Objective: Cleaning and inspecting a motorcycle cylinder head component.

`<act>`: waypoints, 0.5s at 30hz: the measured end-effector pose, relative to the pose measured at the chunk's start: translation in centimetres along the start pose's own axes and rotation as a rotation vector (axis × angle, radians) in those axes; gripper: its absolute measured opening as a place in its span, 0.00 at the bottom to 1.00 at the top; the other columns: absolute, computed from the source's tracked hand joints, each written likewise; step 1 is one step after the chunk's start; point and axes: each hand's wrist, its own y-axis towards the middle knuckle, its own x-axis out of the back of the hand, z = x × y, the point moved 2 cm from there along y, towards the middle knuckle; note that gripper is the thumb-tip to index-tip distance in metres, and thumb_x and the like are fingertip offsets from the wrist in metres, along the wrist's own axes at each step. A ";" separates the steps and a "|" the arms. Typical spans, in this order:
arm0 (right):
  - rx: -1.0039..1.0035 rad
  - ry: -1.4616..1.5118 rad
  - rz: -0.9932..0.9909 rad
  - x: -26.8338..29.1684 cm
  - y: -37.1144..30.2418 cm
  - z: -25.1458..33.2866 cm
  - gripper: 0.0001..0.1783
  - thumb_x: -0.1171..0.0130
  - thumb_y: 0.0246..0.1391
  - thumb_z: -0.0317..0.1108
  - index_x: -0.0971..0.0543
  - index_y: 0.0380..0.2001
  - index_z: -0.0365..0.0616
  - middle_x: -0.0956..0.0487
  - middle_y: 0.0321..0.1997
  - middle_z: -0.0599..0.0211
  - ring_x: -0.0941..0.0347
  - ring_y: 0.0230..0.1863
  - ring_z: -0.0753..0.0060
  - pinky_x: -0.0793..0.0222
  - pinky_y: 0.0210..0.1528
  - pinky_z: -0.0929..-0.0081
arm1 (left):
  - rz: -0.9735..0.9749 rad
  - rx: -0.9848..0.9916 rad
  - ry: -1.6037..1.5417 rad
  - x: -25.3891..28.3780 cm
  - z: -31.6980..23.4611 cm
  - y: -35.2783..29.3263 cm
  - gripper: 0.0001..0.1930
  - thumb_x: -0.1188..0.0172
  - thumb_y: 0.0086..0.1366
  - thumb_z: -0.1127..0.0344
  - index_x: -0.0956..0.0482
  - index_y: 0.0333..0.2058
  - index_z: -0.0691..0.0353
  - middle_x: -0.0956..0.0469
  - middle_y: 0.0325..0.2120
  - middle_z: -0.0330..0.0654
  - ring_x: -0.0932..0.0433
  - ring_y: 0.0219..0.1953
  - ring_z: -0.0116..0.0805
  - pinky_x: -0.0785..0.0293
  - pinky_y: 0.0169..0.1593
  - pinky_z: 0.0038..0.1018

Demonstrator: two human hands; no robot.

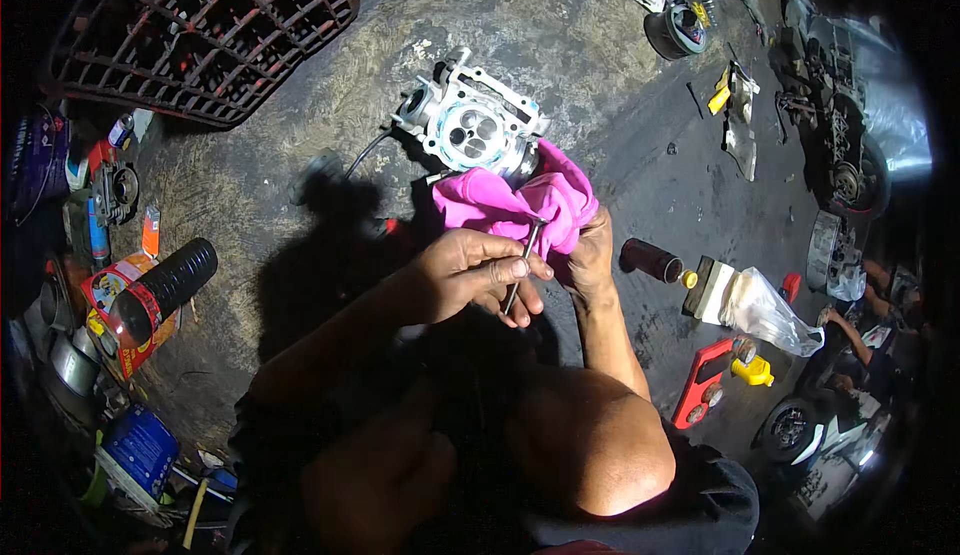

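Observation:
A thin metal engine valve (526, 251) is pinched by its stem in the fingers of my left hand (480, 273). Its wider end lies against a bright pink cloth (566, 201), which my right hand (590, 255) grips from the right. The cloth bunches up and hides part of the right fingers. Just beyond it, a silver engine cylinder head (470, 133) rests on the floor with its round chamber and ports facing up. The cloth's upper edge overlaps the lower side of the cylinder head.
A red plastic crate (205, 40) is at the far left. Leftward are a dark bottle (165, 293) and a blue container (140, 450). To the right lie a brown bottle (650, 260), a plastic bag (770, 310) and a red tool (703, 383). Another person's arm (850, 337) shows at far right.

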 end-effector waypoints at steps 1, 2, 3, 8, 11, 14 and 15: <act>-0.008 -0.072 0.011 0.1 0.0 0.1 0.11 0.34 0.49 0.27 0.19 0.38 0.37 0.18 0.37 0.70 0.24 0.37 0.81 0.29 0.43 0.79 | 0.045 -0.003 0.008 -0.3 -0.3 -0.2 0.14 0.56 0.73 0.65 0.28 0.48 0.69 0.21 0.32 0.46 0.20 0.32 0.32 0.21 0.39 0.27; -0.028 -0.150 -0.011 0.2 0.0 -0.2 0.10 0.36 0.50 0.25 0.19 0.37 0.37 0.18 0.34 0.72 0.25 0.33 0.83 0.30 0.37 0.82 | 0.091 -0.006 0.016 -0.6 -0.7 -0.3 0.14 0.57 0.73 0.65 0.28 0.47 0.68 0.21 0.31 0.46 0.20 0.32 0.32 0.22 0.38 0.27; -0.058 -0.172 0.008 1.1 0.0 -1.0 0.08 0.38 0.50 0.23 0.20 0.36 0.36 0.19 0.31 0.73 0.28 0.30 0.84 0.33 0.34 0.83 | 0.106 -0.031 -0.002 -0.8 -1.2 -0.4 0.13 0.57 0.73 0.64 0.29 0.44 0.67 0.23 0.27 0.45 0.21 0.28 0.31 0.23 0.35 0.26; -0.318 0.241 0.054 0.5 -0.4 -1.1 0.09 0.49 0.53 0.27 0.21 0.33 0.37 0.22 0.29 0.69 0.32 0.28 0.81 0.37 0.33 0.79 | -0.085 -0.600 0.058 3.9 -3.0 1.0 0.25 0.62 0.71 0.48 0.31 0.30 0.67 0.26 0.22 0.45 0.25 0.29 0.34 0.29 0.40 0.31; -0.391 0.375 0.139 -1.7 -0.6 0.8 0.25 0.47 0.53 0.36 0.28 0.51 0.32 0.20 0.41 0.63 0.26 0.43 0.76 0.34 0.49 0.74 | -0.465 -0.585 0.481 5.8 -2.7 2.0 0.23 0.64 0.71 0.53 0.26 0.34 0.66 0.24 0.34 0.42 0.27 0.38 0.31 0.35 0.49 0.30; -0.370 0.193 0.339 -1.1 -1.1 1.0 0.23 0.39 0.50 0.30 0.27 0.50 0.32 0.20 0.41 0.66 0.26 0.42 0.79 0.32 0.49 0.75 | -0.314 -0.570 0.330 4.3 -1.0 2.5 0.07 0.47 0.66 0.74 0.36 0.39 0.63 0.23 0.39 0.42 0.26 0.41 0.23 0.31 0.50 0.25; -0.395 -0.019 0.342 -0.8 -0.8 1.1 0.21 0.34 0.45 0.23 0.22 0.46 0.35 0.19 0.39 0.71 0.26 0.39 0.81 0.31 0.45 0.78 | -0.294 -0.548 0.365 4.1 -0.6 2.2 0.12 0.43 0.63 0.77 0.39 0.38 0.62 0.23 0.39 0.44 0.26 0.41 0.23 0.29 0.50 0.26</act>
